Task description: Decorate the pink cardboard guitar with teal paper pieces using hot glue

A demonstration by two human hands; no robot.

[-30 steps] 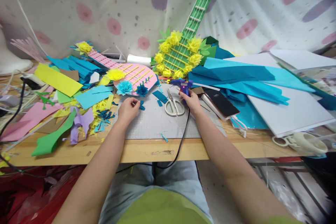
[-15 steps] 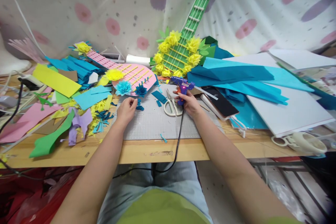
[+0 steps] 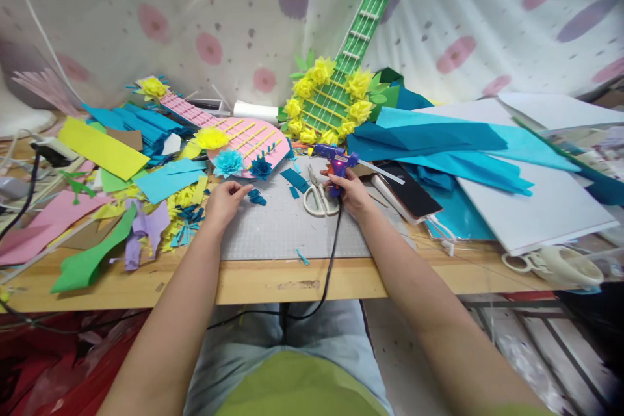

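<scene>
A purple glue gun (image 3: 337,162) with a lit red light is in my right hand (image 3: 350,190), its nozzle pointing left and a white glue stick out of its back. My left hand (image 3: 225,203) is at the left of the grey cutting mat (image 3: 283,234), fingers bent with the tips together beside small dark blue paper pieces (image 3: 256,197); whatever lies between the tips is too small to tell. Behind that hand rests a pink paper guitar (image 3: 258,140) with yellow, light blue and dark blue paper flowers. White-handled scissors (image 3: 319,198) lie between my hands.
A green paper guitar (image 3: 336,94) with yellow flowers leans at the back. Paper scraps (image 3: 175,179) cover the left side. A phone (image 3: 409,192), blue paper sheets (image 3: 439,136) and a tape roll (image 3: 570,264) are at the right. The glue gun's black cable (image 3: 333,260) hangs over the table edge.
My left hand has shifted slightly left, away from the dark blue pieces, and they now show more fully. My right hand and the glue gun have barely moved.
</scene>
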